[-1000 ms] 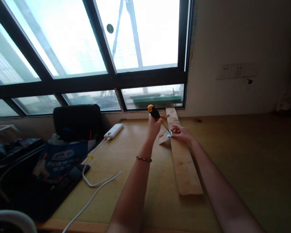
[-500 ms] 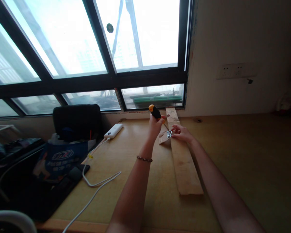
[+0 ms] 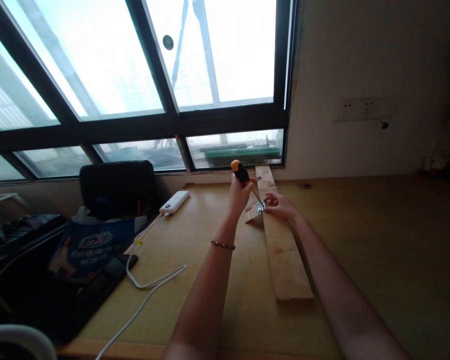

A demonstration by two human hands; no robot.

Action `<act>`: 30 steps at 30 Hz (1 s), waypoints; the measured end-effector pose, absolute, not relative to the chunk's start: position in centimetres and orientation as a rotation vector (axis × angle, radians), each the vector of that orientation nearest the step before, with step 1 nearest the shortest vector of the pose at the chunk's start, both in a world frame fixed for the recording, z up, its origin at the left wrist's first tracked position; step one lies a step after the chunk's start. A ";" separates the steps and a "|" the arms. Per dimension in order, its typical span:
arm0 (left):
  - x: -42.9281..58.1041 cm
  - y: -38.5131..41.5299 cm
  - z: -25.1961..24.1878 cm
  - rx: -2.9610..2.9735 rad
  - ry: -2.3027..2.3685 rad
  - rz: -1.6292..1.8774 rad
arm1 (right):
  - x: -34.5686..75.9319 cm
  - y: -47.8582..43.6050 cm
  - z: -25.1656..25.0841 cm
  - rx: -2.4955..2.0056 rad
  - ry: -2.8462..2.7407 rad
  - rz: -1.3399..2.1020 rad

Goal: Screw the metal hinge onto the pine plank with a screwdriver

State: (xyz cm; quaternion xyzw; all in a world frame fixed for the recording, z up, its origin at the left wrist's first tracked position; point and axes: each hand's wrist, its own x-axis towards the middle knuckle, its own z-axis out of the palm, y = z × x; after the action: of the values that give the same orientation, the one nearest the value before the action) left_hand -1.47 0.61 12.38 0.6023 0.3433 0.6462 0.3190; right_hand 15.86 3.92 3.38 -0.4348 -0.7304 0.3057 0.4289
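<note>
My left hand (image 3: 240,194) is closed round a screwdriver (image 3: 241,171) with a black and yellow handle. Its shaft slants down to the right, and the tip meets a small silver metal hinge (image 3: 261,206). That hinge lies at the left edge of a long wooden board (image 3: 287,255) and reaches onto a small wooden piece (image 3: 252,214), which sits tilted against the board's left side. From the right, my right hand (image 3: 281,205) rests on the board, with thumb and fingers closed in on the hinge. Those fingers partly hide the hinge's right side.
The board lies lengthwise on a wooden table (image 3: 195,320), its far end near the window. To the left are a white power bank (image 3: 175,202) and a looping white cable (image 3: 144,305). A black chair (image 3: 117,185) with a blue bag (image 3: 93,247) stands beyond the table's left edge.
The camera view shifts slightly. Both hands, the screwdriver and the hinge keep nearly the same places relative to each other.
</note>
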 end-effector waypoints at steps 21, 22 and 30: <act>0.2 -0.8 12.7 1.913 0.977 1.557 | 15.8 3.4 4.0 -1.068 -1.829 0.779; 0.4 -0.9 12.5 1.925 0.965 1.556 | 15.8 3.4 4.0 -1.067 -1.833 0.779; -0.2 -0.4 11.7 1.917 1.035 1.647 | 15.8 3.3 4.1 -1.081 -1.821 0.791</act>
State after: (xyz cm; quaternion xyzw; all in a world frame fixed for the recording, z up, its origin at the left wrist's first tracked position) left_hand -0.17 -0.36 11.73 0.6872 0.3709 0.5904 0.2039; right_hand 15.78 3.32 4.10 -0.4325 -0.7288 0.3164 0.4263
